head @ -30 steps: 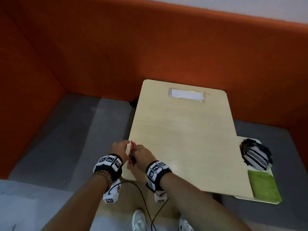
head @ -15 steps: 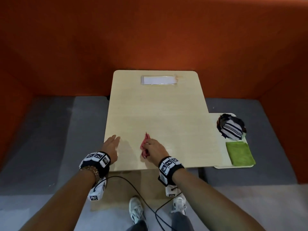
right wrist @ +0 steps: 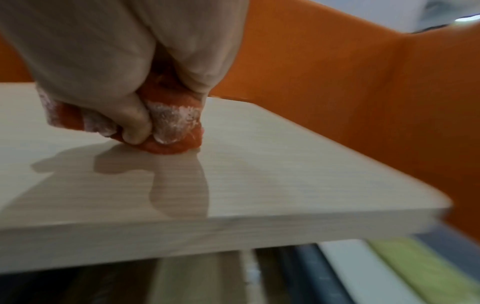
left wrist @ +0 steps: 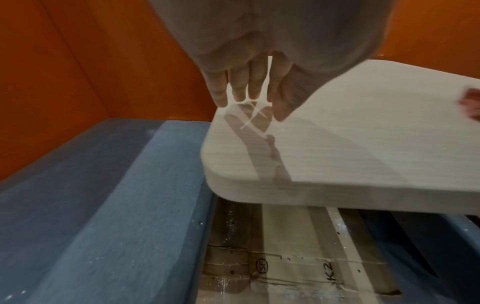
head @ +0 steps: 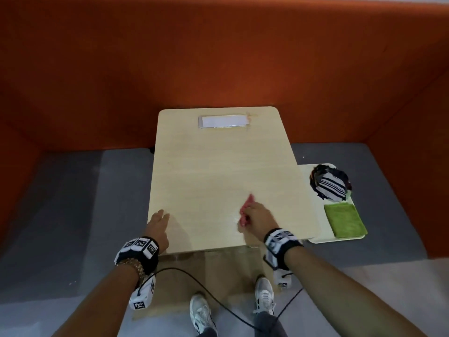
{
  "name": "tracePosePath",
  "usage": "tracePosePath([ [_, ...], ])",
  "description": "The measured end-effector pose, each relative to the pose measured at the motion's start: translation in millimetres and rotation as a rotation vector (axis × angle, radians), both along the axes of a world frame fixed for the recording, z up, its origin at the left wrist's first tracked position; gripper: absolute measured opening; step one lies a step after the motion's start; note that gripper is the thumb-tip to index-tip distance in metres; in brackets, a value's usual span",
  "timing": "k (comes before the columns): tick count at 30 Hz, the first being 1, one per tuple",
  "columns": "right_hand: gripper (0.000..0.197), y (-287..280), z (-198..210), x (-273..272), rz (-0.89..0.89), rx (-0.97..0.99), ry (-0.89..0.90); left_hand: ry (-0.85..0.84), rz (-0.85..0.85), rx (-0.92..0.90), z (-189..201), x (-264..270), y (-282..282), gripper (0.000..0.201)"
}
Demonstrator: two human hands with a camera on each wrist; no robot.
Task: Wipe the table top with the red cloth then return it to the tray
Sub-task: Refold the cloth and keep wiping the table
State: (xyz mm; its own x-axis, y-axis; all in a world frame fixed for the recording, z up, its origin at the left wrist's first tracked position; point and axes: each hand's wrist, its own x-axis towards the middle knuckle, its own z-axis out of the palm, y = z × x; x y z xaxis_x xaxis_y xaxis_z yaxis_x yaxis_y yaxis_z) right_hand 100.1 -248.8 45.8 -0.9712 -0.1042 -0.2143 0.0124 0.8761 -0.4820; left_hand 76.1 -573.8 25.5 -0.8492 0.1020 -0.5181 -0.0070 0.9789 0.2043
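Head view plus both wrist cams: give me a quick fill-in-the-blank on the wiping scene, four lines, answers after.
1. The right hand grips the ____ cloth.
2. The left hand rests with straight fingers on the ____.
3. On the tray, the flat folded cloth is ____.
4. The striped cloth lies on the tray, ____ than the flat one.

Missing words: red; table top; green; farther

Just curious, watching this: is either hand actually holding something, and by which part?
The right hand grips the bunched red cloth around its middle, pressing it on the table top. The left hand holds nothing.
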Motion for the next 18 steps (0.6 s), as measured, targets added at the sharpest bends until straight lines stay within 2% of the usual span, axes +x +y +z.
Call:
tracePosePath([
  [2,0.008,-54.6,-8.3,-8.5,0.143,0.001,-0.028,0.047,-0.005,0.011,-4.8,0.3,-5.4,0.068],
  [6,0.042,-166.9,-27.1,-37.3,0.402,0.117,-0.105,0.127,0.026,0.058,-10.9,0.0,-8.3,0.071],
  [9,0.035,-200.9,-20.5,-49.4,0.516,0.188,-0.059,0.13,0.02,0.076,-11.7,1.9,-9.2,0.072],
  [11,0.03,-192.3,-24.3,-54.3,0.499,0.195,-0.077,0.08,-0.014,0.059,-11.8,2.5,-9.1,0.073],
  [13,0.027,-163.5,-25.1,-61.9,0.398,0.172,-0.105,0.035,-0.055,0.006,-9.0,2.9,-6.9,0.072],
  [16,0.013,-95.5,-10.2,-74.2,0.233,0.083,-0.162,-0.001,-0.082,-0.046,-3.6,3.7,2.1,0.069],
  [18,0.018,-44.1,0.4,-78.7,0.129,0.072,-0.16,-0.007,-0.076,-0.067,-1.6,3.7,7.3,0.069],
])
